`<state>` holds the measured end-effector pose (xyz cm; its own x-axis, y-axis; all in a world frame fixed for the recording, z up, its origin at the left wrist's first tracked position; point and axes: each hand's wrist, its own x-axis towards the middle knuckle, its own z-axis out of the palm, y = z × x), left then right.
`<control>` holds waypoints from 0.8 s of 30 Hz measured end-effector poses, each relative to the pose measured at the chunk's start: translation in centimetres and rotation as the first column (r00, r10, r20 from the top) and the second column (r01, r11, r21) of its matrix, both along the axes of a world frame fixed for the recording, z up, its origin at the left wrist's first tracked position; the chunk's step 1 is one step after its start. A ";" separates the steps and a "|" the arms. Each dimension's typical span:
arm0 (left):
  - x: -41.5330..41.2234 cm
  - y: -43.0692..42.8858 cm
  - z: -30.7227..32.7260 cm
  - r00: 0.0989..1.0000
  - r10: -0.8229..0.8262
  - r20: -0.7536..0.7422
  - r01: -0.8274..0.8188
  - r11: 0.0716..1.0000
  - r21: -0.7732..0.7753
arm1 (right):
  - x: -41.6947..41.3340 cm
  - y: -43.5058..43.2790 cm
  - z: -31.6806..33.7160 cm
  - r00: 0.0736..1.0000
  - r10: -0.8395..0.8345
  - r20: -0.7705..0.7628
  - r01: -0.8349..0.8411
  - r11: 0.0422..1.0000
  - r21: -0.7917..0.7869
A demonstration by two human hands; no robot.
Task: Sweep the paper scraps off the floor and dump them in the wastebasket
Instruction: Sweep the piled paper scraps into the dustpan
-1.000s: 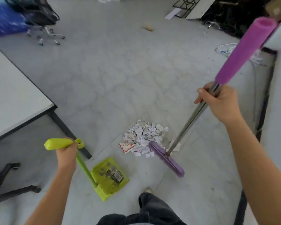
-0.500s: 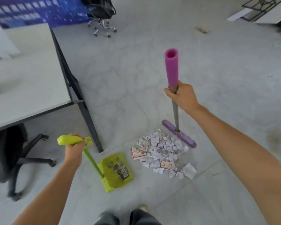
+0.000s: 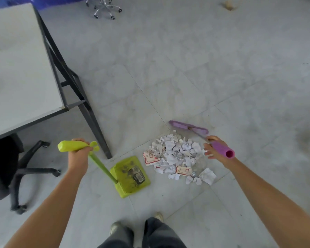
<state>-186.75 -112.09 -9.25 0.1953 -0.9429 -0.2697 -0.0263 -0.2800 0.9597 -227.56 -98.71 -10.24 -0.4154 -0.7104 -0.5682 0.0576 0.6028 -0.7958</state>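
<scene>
Purple foam sleeves the top of the broom (image 3: 188,127). The right hand (image 3: 215,153) holds it there, with the fingers loosely curled round the foam. From that grip the metal shaft runs away and to the left, down to the broom's head. The head lies flat on the floor (image 3: 213,59) along the far edge of the scraps (image 3: 177,158).

The scraps sit in one heap just left of the right hand, between the two grips. A few loose pieces trail toward the person's shoes (image 3: 158,216).

The left hand (image 3: 79,155) is closed tight round the green handle of the dustpan (image 3: 131,176). The pan rests on the floor below and to the right of that grip. Its right edge faces the heap, with a thin strip of bare tile between them, and it already holds some dirt and a dark scrap.

A table (image 3: 16,68) leg meets the floor just beyond the pan's far corner. A chair (image 3: 25,169) base crowds the floor left of the left hand. Open tile stretches beyond the broom head and to the right of the right hand.
</scene>
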 end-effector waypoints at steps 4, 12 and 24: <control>-0.1 -1.2 0.5 0.998 -0.055 -0.006 0.055 0.998 -0.012 | 0.9 1.4 0.5 0.854 -0.271 0.445 0.242 0.963 0.121; 3.4 -2.2 -0.4 0.981 -0.161 -0.109 0.162 0.987 0.002 | 6.5 0.8 -1.2 0.954 -0.266 0.138 0.206 0.916 0.344; 9.5 -3.6 -2.9 0.935 -0.328 -0.134 0.337 0.940 0.054 | 20.3 1.4 -2.8 0.979 -0.041 -0.201 0.121 0.907 0.402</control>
